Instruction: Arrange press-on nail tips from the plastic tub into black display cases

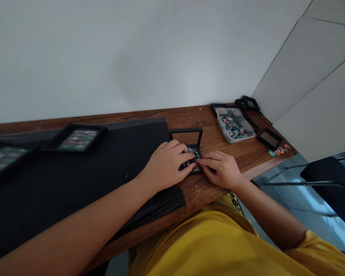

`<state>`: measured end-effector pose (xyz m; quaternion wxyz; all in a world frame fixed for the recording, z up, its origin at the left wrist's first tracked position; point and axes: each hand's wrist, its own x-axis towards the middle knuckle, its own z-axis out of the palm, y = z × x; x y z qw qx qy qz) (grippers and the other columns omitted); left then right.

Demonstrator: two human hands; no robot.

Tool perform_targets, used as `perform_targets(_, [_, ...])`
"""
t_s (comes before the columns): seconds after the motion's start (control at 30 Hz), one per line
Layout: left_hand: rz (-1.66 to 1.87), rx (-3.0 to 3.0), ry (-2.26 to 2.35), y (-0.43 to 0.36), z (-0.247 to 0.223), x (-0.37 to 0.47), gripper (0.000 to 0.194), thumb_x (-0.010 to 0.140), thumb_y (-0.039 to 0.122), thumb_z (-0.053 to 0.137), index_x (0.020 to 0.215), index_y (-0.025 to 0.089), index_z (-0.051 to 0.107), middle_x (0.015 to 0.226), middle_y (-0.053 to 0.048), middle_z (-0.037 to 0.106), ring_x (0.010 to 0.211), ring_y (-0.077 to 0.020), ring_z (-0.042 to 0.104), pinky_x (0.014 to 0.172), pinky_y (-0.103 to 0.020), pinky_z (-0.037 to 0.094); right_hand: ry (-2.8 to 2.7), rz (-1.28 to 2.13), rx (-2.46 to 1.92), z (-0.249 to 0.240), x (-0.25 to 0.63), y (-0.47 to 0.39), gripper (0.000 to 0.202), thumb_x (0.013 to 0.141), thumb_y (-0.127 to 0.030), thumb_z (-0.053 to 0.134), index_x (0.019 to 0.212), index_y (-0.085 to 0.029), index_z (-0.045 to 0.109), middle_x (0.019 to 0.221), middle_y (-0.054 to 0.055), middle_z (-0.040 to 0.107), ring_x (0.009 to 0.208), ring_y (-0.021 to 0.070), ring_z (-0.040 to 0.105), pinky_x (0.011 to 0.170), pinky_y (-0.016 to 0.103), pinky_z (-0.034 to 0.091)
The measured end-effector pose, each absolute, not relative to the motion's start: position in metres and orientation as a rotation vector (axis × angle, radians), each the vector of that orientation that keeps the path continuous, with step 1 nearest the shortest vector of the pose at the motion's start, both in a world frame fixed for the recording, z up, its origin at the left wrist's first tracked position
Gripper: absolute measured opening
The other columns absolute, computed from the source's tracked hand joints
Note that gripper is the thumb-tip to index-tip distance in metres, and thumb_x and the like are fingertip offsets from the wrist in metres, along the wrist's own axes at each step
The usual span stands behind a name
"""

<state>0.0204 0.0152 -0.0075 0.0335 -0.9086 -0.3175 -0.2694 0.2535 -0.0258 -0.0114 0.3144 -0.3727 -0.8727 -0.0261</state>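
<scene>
A small black display case (186,130) stands with its clear-windowed lid raised near the front edge of the wooden desk. Over the left side of its tray is my left hand (168,163), fingers curled inward and thumb tip close to the forefinger. Small shiny dark and bluish pieces (197,154) show between the fingertips inside the case. My right hand (222,168) reaches in from the right, its thumb and forefinger pinched together at the tray. Whatever either pinch holds is too small and covered to name.
Right of the case, a clear plastic tub (235,124) holds many small coloured pieces. Black cases (269,138) and round stickers (280,150) lie beyond it. On the black mat (103,180) sit filled cases (79,138) at left. A dark chair (330,180) stands at right.
</scene>
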Motion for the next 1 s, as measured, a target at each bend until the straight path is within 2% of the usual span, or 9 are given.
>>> perform_targets(0.33, [-0.877, -2.87, -0.79, 0.0183, -0.0085, 0.018, 0.018, 0.102, 0.029, 0.065, 0.095, 0.024, 0.081, 0.095, -0.004, 0.074, 0.094, -0.0246, 0.065, 0.077, -0.039, 0.049, -2.301, 0.007, -0.931, -0.0084, 0.2537, -0.0243, 0.018, 0.101, -0.019, 0.063, 0.101, -0.019, 0.081, 0.099, 0.008, 0.081, 0.086, 0.0187, 0.074, 0.079, 0.032, 0.061])
perform_targets(0.7, [-0.839, -2.87, -0.877, 0.018, -0.0049, 0.0171, 0.019, 0.1, 0.029, 0.065, 0.093, 0.026, 0.083, 0.098, -0.005, 0.077, 0.099, -0.0263, 0.066, 0.08, -0.041, 0.049, -2.321, 0.076, -0.946, -0.0071, 0.255, -0.0257, 0.021, 0.097, -0.017, 0.061, 0.104, -0.02, 0.081, 0.1, 0.008, 0.08, 0.088, 0.0199, 0.073, 0.082, 0.034, 0.062])
perform_targets(1.0, [-0.812, -2.898, -0.866, 0.0176, -0.0057, 0.0165, 0.018, 0.099, 0.031, 0.067, 0.102, 0.028, 0.084, 0.103, -0.006, 0.079, 0.103, -0.0271, 0.066, 0.083, -0.041, 0.051, -2.32, 0.056, -0.946, -0.007, 0.2549, -0.0253, 0.022, 0.097, -0.017, 0.061, 0.104, -0.02, 0.081, 0.1, 0.008, 0.08, 0.087, 0.0197, 0.073, 0.082, 0.033, 0.062])
